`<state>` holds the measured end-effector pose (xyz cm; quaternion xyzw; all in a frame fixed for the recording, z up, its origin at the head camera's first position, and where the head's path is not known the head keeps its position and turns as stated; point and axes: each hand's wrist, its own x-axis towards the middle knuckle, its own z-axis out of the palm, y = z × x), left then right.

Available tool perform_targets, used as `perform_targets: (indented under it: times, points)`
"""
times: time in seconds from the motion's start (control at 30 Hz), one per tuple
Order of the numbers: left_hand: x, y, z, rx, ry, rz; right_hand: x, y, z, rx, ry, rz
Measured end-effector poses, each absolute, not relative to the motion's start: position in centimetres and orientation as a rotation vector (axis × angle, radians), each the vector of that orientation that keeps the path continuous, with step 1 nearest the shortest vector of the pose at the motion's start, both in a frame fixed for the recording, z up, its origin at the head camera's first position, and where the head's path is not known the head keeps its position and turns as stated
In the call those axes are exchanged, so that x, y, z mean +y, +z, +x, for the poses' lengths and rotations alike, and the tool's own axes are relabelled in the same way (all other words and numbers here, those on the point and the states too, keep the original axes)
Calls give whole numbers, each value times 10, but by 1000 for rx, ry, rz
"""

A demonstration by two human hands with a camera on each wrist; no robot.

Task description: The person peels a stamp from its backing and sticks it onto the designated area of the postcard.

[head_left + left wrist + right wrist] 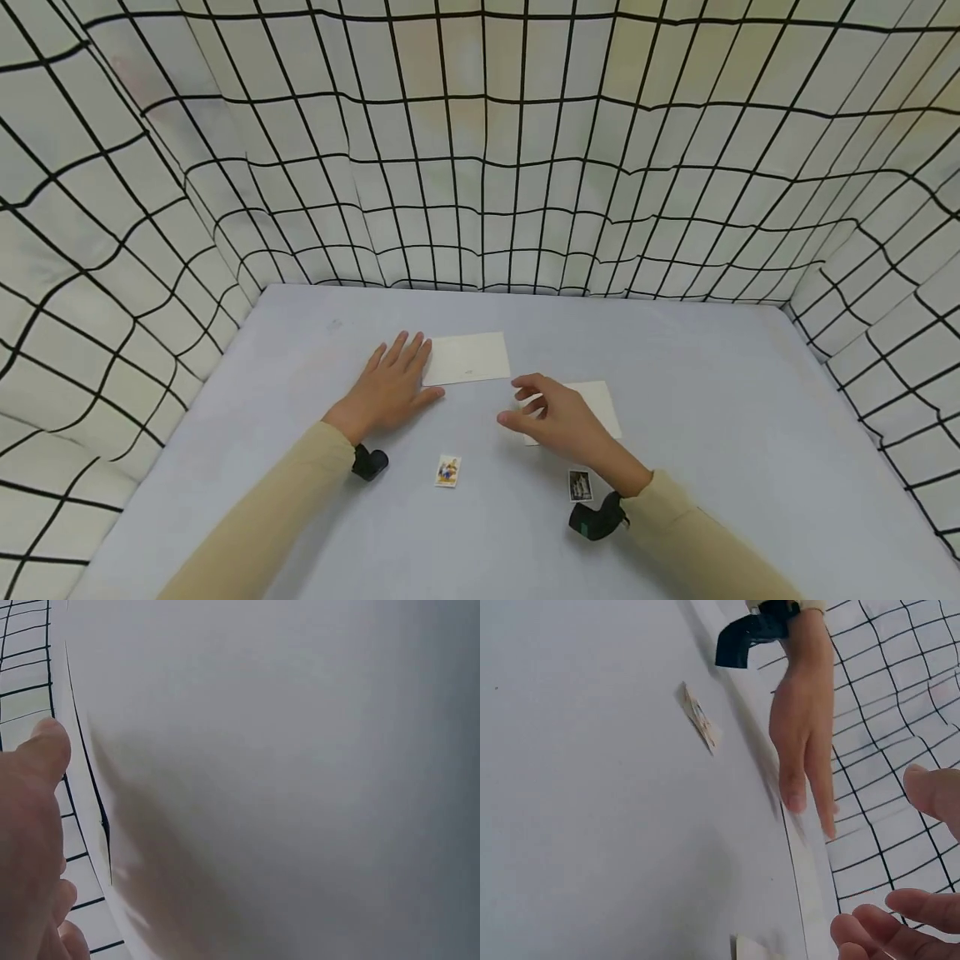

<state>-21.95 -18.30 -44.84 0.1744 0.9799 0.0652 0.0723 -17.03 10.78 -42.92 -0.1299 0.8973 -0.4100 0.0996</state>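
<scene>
My left hand (pixel 390 389) lies with fingers spread, its fingertips at the left edge of a white rectangular paper (pixel 467 358), possibly an envelope. Over a second white paper (pixel 596 406) hovers my right hand (pixel 553 417). Its fingers are loosely bent, thumb apart, with nothing between them in the head view or the right wrist view. This hand hides part of the second paper. A small colourful stamp-like picture (pixel 447 471) lies nearer the body, between the forearms. Beside the right wrist is a dark stamp-like picture (pixel 580 485) with a pale border.
Both papers and both small pictures lie on a white tabletop (pixel 697 367). Black netting (pixel 483 167) over pale walls rises behind the table and along both sides. A black wrist camera (pixel 596 518) on the right arm sits close to the dark picture.
</scene>
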Motion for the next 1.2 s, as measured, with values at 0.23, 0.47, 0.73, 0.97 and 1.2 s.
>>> perform_targets:
  times: [0.23, 0.47, 0.73, 0.97, 1.2]
  points:
    - [-177, -453, -229, 2903, 191, 506, 77, -440, -158, 2576, -1243, -500]
    - [-171, -454, -229, 2870, 242, 528, 53, -450, -148, 2570, -1107, -623]
    - [-166, -453, -229, 2855, 165, 537, 41, -460, -145, 2684, -881, -690]
    - [-168, -454, -235, 2879, 136, 562, 37, -460, -147, 2758, -772, -718]
    - [-165, -453, -240, 2865, 126, 544, 36, -459, -148, 2792, -711, -763]
